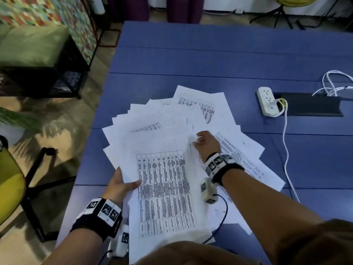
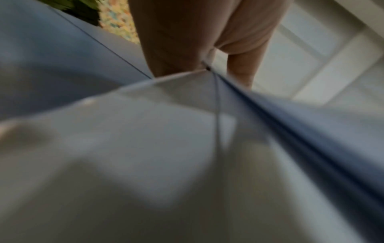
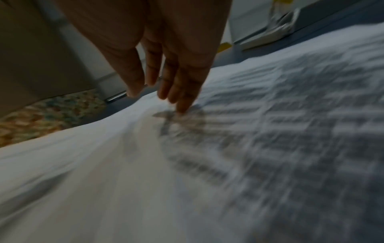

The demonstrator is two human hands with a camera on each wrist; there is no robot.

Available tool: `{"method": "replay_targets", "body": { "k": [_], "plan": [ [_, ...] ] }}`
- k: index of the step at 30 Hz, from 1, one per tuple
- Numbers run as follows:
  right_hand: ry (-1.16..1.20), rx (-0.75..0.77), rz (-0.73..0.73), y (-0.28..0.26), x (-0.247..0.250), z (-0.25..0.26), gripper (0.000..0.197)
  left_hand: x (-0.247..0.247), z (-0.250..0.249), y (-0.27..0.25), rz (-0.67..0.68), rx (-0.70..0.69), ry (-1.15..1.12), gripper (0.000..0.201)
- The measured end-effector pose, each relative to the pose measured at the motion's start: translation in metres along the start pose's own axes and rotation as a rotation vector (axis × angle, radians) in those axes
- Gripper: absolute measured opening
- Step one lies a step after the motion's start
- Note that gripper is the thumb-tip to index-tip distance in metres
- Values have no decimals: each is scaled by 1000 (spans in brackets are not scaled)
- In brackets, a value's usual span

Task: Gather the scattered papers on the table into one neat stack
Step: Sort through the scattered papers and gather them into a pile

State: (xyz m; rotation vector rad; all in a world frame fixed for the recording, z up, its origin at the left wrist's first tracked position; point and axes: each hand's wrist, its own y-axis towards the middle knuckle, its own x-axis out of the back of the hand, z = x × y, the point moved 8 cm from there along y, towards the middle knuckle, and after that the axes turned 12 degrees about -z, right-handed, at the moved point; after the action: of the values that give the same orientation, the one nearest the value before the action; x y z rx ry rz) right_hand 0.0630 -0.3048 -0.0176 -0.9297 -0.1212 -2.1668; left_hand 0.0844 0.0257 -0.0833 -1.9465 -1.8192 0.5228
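Several white printed papers lie fanned out across the near half of the blue table. My left hand grips the left edge of the top sheets, thumb on the printed side and fingers underneath. In the left wrist view my left hand pinches blurred paper edges. My right hand reaches over the middle of the spread with straight fingers. In the right wrist view its fingertips touch a printed sheet.
A white power strip with a white cable lies at the right beside a black slot. Left of the table stand a yellow chair and a green bench.
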Motion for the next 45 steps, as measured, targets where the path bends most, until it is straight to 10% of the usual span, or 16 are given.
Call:
{"method": "replay_targets", "body": {
  "k": [9, 21, 45],
  "plan": [
    [-748, -221, -94, 64, 107, -96, 131, 84, 5, 15, -225, 68, 20, 93],
    [-121, -253, 22, 71, 94, -68, 56, 91, 12, 26, -210, 56, 49, 75],
    [-497, 294, -518, 39, 195, 59, 32, 12, -2, 14, -1, 16, -165, 85]
  ]
}}
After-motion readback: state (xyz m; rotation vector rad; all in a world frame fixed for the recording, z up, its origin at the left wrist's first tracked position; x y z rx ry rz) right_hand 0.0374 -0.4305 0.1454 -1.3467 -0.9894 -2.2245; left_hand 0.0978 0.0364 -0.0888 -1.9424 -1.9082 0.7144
